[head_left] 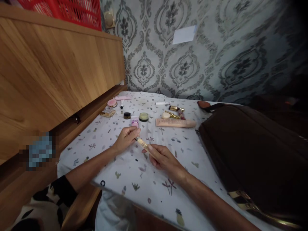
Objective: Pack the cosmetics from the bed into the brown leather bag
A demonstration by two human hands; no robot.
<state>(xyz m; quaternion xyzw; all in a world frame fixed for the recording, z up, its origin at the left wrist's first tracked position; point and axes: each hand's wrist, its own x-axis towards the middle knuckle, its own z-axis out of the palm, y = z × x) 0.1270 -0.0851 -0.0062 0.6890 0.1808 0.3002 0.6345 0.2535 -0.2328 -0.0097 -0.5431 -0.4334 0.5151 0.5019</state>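
The two hands met over the near half of the cloth-covered desk (pixel 192 150). The right hand (pixel 165 157) gripped one slim cream stick (pixel 142 143), tilted, its dark end toward the left hand (pixel 126 138). The left hand's fingers were drawn together at that end; whether they gripped it could not be told. One brown bag (pixel 250 154) took up the right side of the desk.

Just beyond the left hand stood one purple tube (pixel 135 122), its lower part hidden by the fingers. Two jars flanked it, one dark (pixel 127 115) on the left and one green (pixel 143 116) on the right. Farther right lay one long peach tube (pixel 175 123); close behind it were one round cream piece (pixel 166 115) and one gold tube (pixel 172 115), then one dark bottle (pixel 176 108) and one white tube (pixel 162 103).

Far left on the desk sat two compacts, one gold (pixel 107 112) and one pink (pixel 112 103), with one small black-capped tube (pixel 122 104) and one pink tube (pixel 122 98) near them. One wooden cabinet (pixel 60 64) carried a red basket (pixel 81 14). On the patterned wall (pixel 144 67) were one switch (pixel 109 19) and one sheet of paper (pixel 184 34).
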